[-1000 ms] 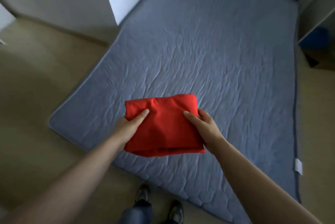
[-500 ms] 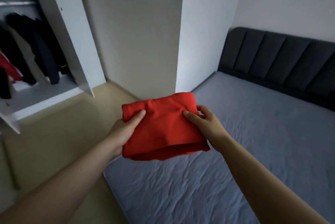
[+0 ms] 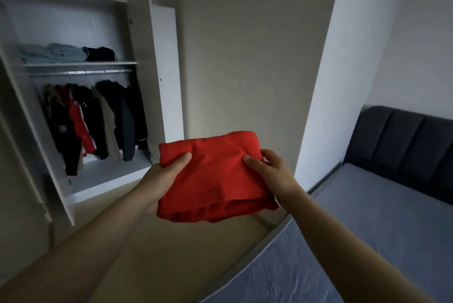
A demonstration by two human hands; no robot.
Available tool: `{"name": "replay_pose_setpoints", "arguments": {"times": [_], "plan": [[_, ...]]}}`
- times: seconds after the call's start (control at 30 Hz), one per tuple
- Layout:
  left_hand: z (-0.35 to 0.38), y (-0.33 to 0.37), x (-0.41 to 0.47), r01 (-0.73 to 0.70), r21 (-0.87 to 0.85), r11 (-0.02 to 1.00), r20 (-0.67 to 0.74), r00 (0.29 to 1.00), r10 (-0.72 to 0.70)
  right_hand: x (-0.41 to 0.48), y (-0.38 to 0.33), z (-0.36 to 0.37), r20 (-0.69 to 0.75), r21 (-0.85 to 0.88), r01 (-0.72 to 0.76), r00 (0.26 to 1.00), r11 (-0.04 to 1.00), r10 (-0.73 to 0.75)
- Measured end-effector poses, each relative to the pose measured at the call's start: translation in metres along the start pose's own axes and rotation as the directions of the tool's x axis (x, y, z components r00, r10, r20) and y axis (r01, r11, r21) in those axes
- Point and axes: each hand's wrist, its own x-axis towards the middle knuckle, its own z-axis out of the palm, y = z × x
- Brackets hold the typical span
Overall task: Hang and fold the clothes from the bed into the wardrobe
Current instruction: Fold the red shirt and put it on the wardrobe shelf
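Handling: you are carrying a folded bright red cloth garment. It looks soft, light and limp, so I judge it will sag and come unfolded if either side is let go.
Where to hold: put a palm under each short side with a thumb pressed on top. The drooping layered edge at 6 o'clock is the part most likely to spill.
Left grip: your left hand clasps the bundle's 9 o'clock side, thumb on top, fingers hidden beneath.
Right grip: your right hand clasps the 3 o'clock side, thumb on top, fingers curled round the far edge.
Look: a rough rectangle several layers thick, matte and slightly creased, with a rounded fold at 12 o'clock.
Where it is: in the air at mid-view over the beige floor, with the grey quilted bed at 4 o'clock and the open white wardrobe at 10 o'clock, well apart.
Wardrobe: the white upper shelf carries pale blue and black folded piles, and dark hanging coats fill the rail below.
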Motion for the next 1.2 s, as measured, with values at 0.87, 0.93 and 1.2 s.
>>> {"name": "replay_pose_setpoints", "arguments": {"times": [0.87,0.93,1.2], "plan": [[-0.258,0.074,0.282,-0.126,0.053,0.991,-0.297,0.945,0.136,0.341,-0.064,0.292,0.299,0.082,0.173,0.935,0.981,-0.19],[-0.287,0.079,0.318,-0.131,0.043,0.991,-0.281,0.95,0.137,0.372,-0.07,0.323,0.293,0.086,0.173,0.937,0.981,-0.191],[-0.35,0.094,0.457,-0.153,0.008,0.988,-0.241,0.959,0.15,0.499,-0.076,0.398,0.257,0.031,0.176,0.95,0.984,-0.178]]}}
